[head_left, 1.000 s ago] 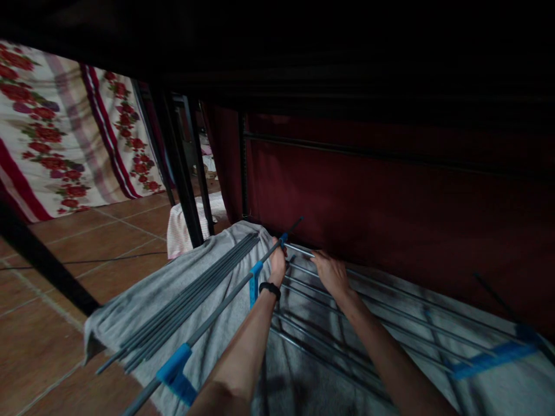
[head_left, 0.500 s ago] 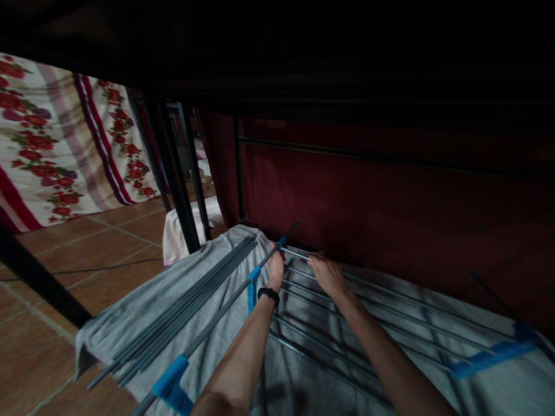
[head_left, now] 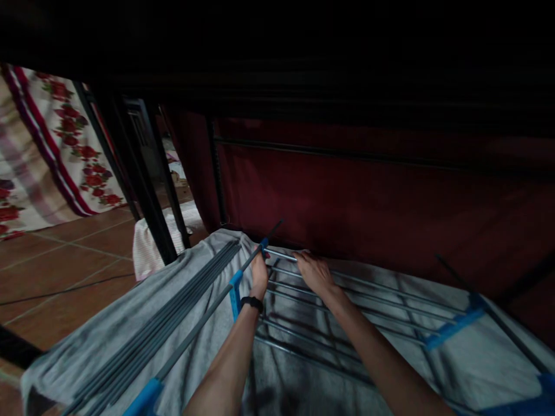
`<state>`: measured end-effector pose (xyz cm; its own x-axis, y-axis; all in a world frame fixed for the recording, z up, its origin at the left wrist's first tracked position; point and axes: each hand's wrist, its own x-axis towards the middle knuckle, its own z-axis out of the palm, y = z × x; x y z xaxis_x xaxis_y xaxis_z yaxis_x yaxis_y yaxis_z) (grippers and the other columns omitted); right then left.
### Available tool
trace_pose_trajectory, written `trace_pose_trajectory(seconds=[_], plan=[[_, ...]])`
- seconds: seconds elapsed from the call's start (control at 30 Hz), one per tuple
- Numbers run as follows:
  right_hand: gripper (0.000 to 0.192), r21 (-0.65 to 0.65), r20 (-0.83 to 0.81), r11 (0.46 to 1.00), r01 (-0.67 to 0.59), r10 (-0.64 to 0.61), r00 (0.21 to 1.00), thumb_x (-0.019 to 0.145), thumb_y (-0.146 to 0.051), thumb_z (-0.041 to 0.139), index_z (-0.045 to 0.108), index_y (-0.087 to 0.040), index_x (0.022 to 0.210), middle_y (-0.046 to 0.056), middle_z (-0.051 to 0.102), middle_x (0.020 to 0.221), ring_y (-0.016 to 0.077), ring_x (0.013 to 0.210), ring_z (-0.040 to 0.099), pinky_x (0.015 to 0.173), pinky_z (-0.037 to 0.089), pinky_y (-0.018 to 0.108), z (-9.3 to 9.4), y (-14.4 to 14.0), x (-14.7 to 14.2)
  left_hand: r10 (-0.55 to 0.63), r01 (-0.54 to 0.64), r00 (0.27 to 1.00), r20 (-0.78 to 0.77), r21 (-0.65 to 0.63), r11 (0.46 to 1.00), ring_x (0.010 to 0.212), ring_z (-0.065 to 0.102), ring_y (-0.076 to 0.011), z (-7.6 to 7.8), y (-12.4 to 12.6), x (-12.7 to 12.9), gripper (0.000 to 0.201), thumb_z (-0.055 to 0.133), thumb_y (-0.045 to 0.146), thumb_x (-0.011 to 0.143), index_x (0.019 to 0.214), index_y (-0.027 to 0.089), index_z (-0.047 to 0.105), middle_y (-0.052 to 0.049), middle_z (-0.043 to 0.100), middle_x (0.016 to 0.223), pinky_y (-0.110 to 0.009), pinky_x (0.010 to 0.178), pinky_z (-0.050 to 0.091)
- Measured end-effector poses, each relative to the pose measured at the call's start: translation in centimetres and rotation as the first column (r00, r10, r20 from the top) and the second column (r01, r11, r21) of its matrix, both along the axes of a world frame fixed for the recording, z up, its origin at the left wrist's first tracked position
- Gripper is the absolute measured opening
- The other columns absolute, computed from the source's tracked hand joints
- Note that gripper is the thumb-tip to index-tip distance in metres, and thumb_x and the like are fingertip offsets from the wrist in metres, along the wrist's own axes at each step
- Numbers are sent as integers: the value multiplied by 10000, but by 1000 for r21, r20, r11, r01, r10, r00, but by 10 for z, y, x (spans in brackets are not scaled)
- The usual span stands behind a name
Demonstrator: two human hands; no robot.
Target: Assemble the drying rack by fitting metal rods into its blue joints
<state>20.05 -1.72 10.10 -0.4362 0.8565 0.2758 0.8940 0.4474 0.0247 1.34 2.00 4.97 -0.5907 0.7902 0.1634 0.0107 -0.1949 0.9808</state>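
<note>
A rack of thin metal rods and grey poles joined by blue plastic brackets lies on a grey cloth (head_left: 191,370). My left hand (head_left: 259,276), with a black band at the wrist, is closed around the far blue bracket (head_left: 264,245) on the left grey pole (head_left: 202,320); its fingers are partly hidden. Just to its right, my right hand (head_left: 315,274) grips the farthest metal rod (head_left: 281,254), whose left end meets that bracket. More rods run parallel below both hands. At their right ends is another blue bracket (head_left: 455,328).
A bundle of loose grey tubes (head_left: 169,323) lies left of the rack. Dark metal posts (head_left: 136,173) and a low dark overhead surface frame the space. A maroon cloth (head_left: 347,202) hangs behind. Floral fabric (head_left: 87,156) hangs at the left above the tiled floor (head_left: 82,254).
The view has turned to the right, so the scene sits farther left and more of the rack's right side shows. Both hands keep their holds near the far bracket.
</note>
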Motion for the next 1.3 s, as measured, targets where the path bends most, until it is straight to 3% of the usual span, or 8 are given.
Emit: trace_pose_trajectory(seconds=[0.23, 0.37, 0.57, 0.73, 0.83, 0.9, 1.03, 1.3], plan=[[510, 14, -4, 994, 107, -107, 994, 1010, -151, 394, 560, -254, 1481, 84, 680, 1348, 222, 1131, 645, 996, 447, 330, 1, -13, 28, 245, -142, 873, -422, 262, 955, 1168, 604, -292, -45, -50, 20, 290, 471, 364, 1004, 1169, 179, 623, -149, 658, 1167, -479, 1076, 468], [477, 39, -30, 984, 173, -172, 985, 1023, -162, 385, 591, -247, 1445, 89, 681, 1334, 242, 1176, 619, 1077, 398, 377, -2, -26, 51, 154, 279, 503, -851, 329, 902, 1232, 589, -299, -30, -69, 55, 316, 479, 181, 993, 1277, 177, 618, -161, 651, 1259, -482, 1069, 473], [394, 63, -136, 972, 227, -217, 967, 1030, -221, 438, 648, -219, 1363, 110, 680, 1294, 266, 1181, 596, 1082, 399, 408, 3, -42, 68, -83, 573, -54, -995, -99, 814, 1105, 668, -284, 33, -34, 86, 337, 515, 53, 936, 1185, 191, 695, -136, 728, 1153, -451, 1016, 502], [343, 182, -523, 915, 360, -220, 823, 1023, -262, 415, 677, -242, 1242, 102, 669, 1284, 242, 1205, 577, 1076, 422, 394, -33, -76, 104, -111, 596, -78, -991, -135, 792, 1108, 685, -269, 35, -15, 77, 333, 500, 133, 1000, 1257, 206, 700, -137, 742, 1147, -418, 1002, 506], [302, 123, -815, 803, 583, -254, 521, 971, -333, 407, 655, -215, 1096, 114, 671, 1123, 251, 1081, 609, 982, 487, 393, -73, -102, 157, -85, 591, -92, -992, -123, 797, 1106, 694, -278, 30, -13, 73, 337, 495, 175, 1021, 1288, 210, 699, -135, 751, 1125, -420, 993, 508], [348, -4, -933, 626, 780, -284, 223, 896, -390, 457, 606, -182, 1132, 122, 643, 1092, 266, 1016, 603, 929, 502, 410, -93, -113, 201, -74, 587, -99, -992, -118, 801, 1111, 696, -282, 29, -13, 73, 345, 486, 181, 1028, 1297, 208, 700, -138, 751, 1139, -420, 992, 511], [616, -158, -967, 458, 875, -249, -44, 751, -442, 536, 547, -161, 1300, 148, 562, 1307, 285, 1186, 546, 1024, 460, 410, -100, -114, 273, -77, 573, -89, -993, -114, 811, 1104, 703, -284, 32, -15, 76, 343, 494, 186, 1024, 1288, 200, 713, -145, 758, 1125, -415, 989, 518], [509, -163, -983, 646, 746, -170, -68, 660, -462, 541, 672, -189, 1070, 82, 702, 1051, 266, 1009, 611, 1016, 472, 426, -86, -88, 294, -67, 540, -92, -993, -106, 835, 1087, 704, -291, 33, -9, 69, 358, 485, 243, 1034, 1305, 214, 717, -147, 759, 1151, -421, 971, 519]])
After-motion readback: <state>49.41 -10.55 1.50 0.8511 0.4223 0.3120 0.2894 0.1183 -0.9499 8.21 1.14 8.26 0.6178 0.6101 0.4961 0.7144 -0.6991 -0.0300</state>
